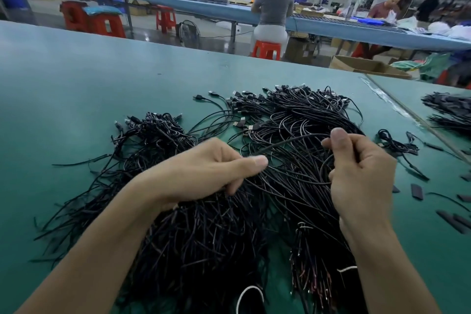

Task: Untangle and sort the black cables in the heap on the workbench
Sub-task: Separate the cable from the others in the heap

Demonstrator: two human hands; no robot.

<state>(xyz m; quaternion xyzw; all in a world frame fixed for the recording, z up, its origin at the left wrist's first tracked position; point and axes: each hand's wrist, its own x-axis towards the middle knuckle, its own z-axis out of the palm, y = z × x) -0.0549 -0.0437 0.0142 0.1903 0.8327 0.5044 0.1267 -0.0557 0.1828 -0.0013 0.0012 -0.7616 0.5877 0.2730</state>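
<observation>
A big heap of black cables [285, 120] with USB plugs at their far ends covers the middle of the green workbench [76, 89]. My left hand [204, 168] sits on the near part of the heap and grips a bundle of cables under its curled fingers, thumb pointing right. My right hand [362, 173] is raised over the heap's right side and pinches a few cables between thumb and fingers. One thin cable [293, 140] arcs through the air between the two hands. The cut cable ends [204, 250] fan out toward me.
A smaller cable pile [448, 109] lies on the neighbouring bench at right, past a taped seam [397, 107]. Short black tube pieces [418, 191] are scattered at right. A cardboard box [367, 66] stands beyond the bench edge. People sit at a far blue table [229, 11].
</observation>
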